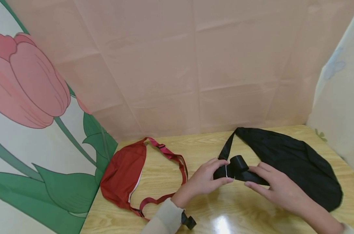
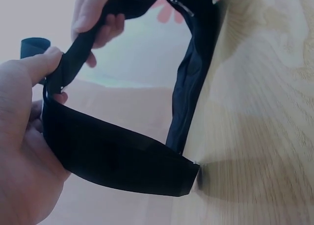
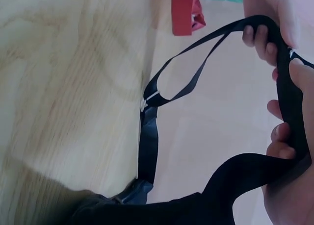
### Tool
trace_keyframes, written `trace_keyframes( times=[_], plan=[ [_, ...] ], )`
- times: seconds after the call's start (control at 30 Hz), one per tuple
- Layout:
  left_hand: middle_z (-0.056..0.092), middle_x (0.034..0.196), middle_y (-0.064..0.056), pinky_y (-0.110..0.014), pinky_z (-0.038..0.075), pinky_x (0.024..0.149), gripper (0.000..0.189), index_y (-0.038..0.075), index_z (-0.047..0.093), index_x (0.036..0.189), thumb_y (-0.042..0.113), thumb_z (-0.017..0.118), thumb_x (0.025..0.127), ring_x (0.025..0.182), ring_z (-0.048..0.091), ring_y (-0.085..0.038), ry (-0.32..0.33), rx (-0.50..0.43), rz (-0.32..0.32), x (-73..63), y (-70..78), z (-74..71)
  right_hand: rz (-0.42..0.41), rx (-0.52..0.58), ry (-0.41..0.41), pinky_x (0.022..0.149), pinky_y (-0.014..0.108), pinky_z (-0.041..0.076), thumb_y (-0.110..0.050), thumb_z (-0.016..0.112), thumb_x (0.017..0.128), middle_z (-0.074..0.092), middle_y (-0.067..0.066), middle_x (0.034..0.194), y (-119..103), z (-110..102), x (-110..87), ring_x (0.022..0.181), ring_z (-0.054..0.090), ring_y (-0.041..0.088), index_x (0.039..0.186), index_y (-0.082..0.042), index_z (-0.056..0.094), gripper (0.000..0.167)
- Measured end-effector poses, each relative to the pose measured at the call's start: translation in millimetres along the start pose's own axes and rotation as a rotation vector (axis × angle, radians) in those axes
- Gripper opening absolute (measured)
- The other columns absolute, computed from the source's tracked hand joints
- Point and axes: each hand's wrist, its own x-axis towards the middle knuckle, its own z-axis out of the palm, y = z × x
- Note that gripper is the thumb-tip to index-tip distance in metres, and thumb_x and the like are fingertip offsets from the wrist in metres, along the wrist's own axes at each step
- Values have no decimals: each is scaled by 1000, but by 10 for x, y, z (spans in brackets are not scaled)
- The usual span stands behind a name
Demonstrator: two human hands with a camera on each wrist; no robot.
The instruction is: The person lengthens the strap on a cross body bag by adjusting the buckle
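A black sling bag [image 1: 300, 165] lies on the table at the right, its wide strap [image 1: 251, 177] raised in front of it. My left hand [image 1: 204, 178] pinches the strap at a thin metal slide buckle [image 1: 226, 171], thumb below and fingers above. Just to the right, my right hand [image 1: 278, 185] grips the same strap between thumb and fingers. A short end of strap curls up in a loop [image 1: 238, 163] between the hands. In the right wrist view the strap runs doubled from the hands down to a second metal slider [image 3: 151, 98].
A red waist bag [image 1: 122, 175] lies at the left of the wooden table [image 1: 206, 211], its red strap [image 1: 181, 165] looping toward my left forearm. A black buckle piece [image 1: 189, 221] shows beside my left sleeve. Behind the table hangs a pinkish cloth [image 1: 165, 65]; a tulip-printed sheet [image 1: 48, 139] stands left.
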Motion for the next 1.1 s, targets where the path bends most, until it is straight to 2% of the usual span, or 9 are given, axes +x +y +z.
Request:
trace_keyframes(
  times=[0.23,0.4,0.57,0.63,0.73,0.87,1.1],
  plan=[
    [53,143,8,-34,44,108,56,24,50,146,54,56,100,133,50,-9,1,-5,-5,11,16,8,-47,19,58,64,11,35,-29,87,79,47,-22,91,90,-13,3,73,43,-6,110,-29,71,35],
    [54,140,7,-31,45,105,55,22,50,147,52,57,101,128,52,-7,10,4,13,25,29,17,-52,18,64,68,11,42,-29,88,78,55,-20,97,84,5,19,78,52,-3,110,-24,70,36],
    [56,138,4,-23,47,97,56,19,51,146,51,57,100,115,54,-4,9,32,30,37,43,41,-66,55,66,77,8,45,-20,88,78,64,-14,105,57,36,34,88,62,3,112,-17,70,39],
    [56,136,4,-20,47,91,56,19,51,146,51,57,100,108,54,-4,6,37,25,40,43,55,-54,59,51,77,9,46,-19,87,79,63,-15,105,55,48,30,88,61,1,113,-17,70,39],
    [57,132,5,-16,46,81,56,21,51,146,51,58,100,98,53,-4,3,35,24,42,36,75,-41,47,15,69,16,47,-26,85,83,58,-16,101,66,51,16,82,54,-3,115,-16,70,37],
    [57,126,5,-12,45,73,55,20,51,145,50,60,99,91,52,-3,-1,34,47,46,27,96,-61,-1,14,62,20,42,-33,85,82,52,-19,92,120,46,-7,74,44,-4,116,-15,72,40],
    [56,133,6,-15,46,82,55,21,51,145,51,59,99,99,53,-3,5,25,22,27,21,89,-130,-37,64,66,11,33,-30,88,76,47,-24,89,201,41,-28,74,41,-6,118,-22,74,46]
  ],
)
